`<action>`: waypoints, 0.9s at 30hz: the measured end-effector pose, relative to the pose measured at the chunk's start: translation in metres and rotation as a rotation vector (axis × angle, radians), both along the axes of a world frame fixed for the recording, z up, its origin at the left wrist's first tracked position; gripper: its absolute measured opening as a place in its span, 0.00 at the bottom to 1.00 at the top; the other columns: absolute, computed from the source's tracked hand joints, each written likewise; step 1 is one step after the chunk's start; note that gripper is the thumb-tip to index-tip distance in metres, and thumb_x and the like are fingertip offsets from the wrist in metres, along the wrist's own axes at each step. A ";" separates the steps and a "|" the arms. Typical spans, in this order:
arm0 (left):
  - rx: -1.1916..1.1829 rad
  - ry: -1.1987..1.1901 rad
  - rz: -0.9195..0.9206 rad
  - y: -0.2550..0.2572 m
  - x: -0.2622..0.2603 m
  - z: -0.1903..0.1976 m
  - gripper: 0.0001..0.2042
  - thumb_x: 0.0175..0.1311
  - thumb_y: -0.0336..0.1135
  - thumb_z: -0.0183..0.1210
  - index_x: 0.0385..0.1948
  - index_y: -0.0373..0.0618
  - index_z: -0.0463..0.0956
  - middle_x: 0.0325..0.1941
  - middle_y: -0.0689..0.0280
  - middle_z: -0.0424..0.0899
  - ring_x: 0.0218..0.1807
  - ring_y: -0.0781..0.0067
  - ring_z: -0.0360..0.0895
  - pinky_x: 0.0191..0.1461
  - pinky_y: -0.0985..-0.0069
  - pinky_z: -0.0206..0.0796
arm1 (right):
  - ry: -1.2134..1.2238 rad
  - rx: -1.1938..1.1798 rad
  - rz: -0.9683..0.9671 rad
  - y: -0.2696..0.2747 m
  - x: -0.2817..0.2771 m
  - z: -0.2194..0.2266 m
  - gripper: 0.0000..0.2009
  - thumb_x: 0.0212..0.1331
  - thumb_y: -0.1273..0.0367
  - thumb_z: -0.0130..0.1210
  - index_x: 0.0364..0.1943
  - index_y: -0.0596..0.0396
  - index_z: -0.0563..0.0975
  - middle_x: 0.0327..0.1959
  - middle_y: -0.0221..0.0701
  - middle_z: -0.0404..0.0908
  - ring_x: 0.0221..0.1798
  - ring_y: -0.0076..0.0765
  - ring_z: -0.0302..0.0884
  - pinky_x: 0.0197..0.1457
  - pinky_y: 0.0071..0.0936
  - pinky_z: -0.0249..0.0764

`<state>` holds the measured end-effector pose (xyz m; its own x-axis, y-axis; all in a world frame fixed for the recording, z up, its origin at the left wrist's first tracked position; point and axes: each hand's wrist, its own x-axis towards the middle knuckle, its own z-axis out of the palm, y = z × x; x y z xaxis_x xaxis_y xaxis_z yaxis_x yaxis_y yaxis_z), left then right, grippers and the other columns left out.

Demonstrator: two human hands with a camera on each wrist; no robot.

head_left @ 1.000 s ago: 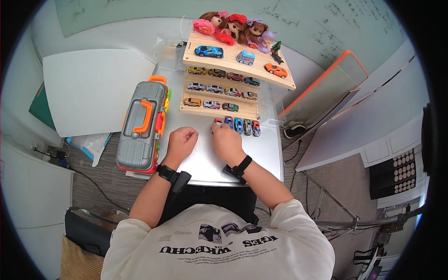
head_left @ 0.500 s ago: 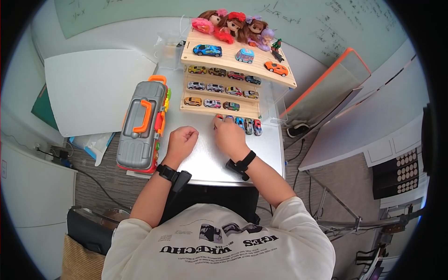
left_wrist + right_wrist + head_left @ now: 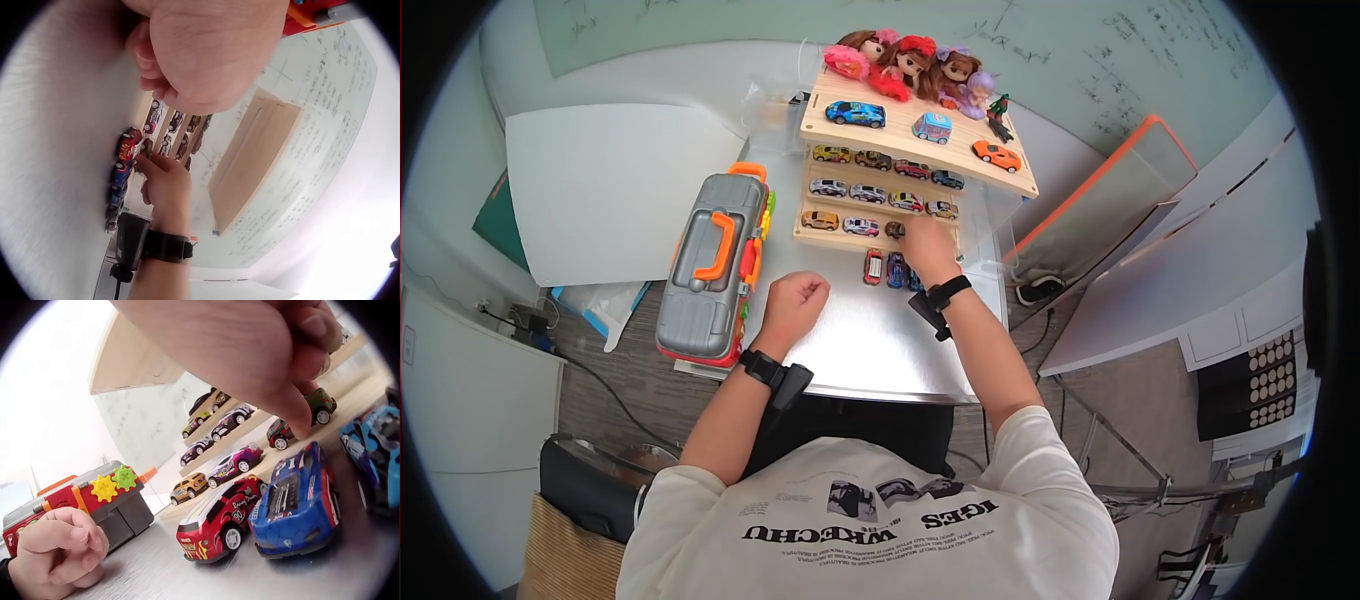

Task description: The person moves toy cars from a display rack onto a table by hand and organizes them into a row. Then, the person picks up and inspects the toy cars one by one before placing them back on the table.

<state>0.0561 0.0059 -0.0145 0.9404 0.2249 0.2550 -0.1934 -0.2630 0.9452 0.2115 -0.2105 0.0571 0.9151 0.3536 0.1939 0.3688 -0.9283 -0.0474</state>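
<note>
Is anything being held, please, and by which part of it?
The right hand has its thumb at the side of a green-and-red toy car; whether it grips cannot be told. The left hand holds nothing.

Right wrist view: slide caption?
Right hand at green car, red car and dark blue car in front, left hand before toolbox.
</note>
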 end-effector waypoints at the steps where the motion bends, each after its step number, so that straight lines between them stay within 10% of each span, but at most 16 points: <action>1: 0.022 -0.007 0.001 0.000 0.000 0.000 0.04 0.67 0.25 0.64 0.36 0.34 0.84 0.31 0.66 0.87 0.34 0.82 0.82 0.40 0.80 0.75 | 0.011 -0.008 -0.013 0.002 -0.009 0.011 0.08 0.60 0.71 0.59 0.37 0.58 0.87 0.41 0.50 0.88 0.44 0.57 0.89 0.46 0.47 0.85; 14: -0.219 0.030 0.092 0.004 -0.001 0.009 0.09 0.71 0.31 0.60 0.36 0.36 0.85 0.26 0.66 0.85 0.30 0.82 0.80 0.35 0.80 0.71 | 0.030 0.155 0.282 0.064 -0.127 0.001 0.10 0.61 0.67 0.60 0.43 0.54 0.78 0.28 0.45 0.84 0.31 0.55 0.86 0.31 0.49 0.82; 27: -0.228 0.080 0.077 0.003 -0.002 0.012 0.09 0.71 0.32 0.60 0.35 0.35 0.85 0.26 0.66 0.85 0.30 0.81 0.82 0.35 0.80 0.71 | -0.021 0.075 0.255 0.064 -0.107 -0.010 0.05 0.59 0.75 0.57 0.38 0.60 0.80 0.35 0.46 0.84 0.33 0.52 0.89 0.31 0.41 0.85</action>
<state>0.0543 0.0092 -0.0028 0.9336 0.3397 0.1144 -0.1028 -0.0519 0.9933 0.1041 -0.1463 0.0472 0.7935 0.5565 0.2464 0.5923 -0.7991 -0.1029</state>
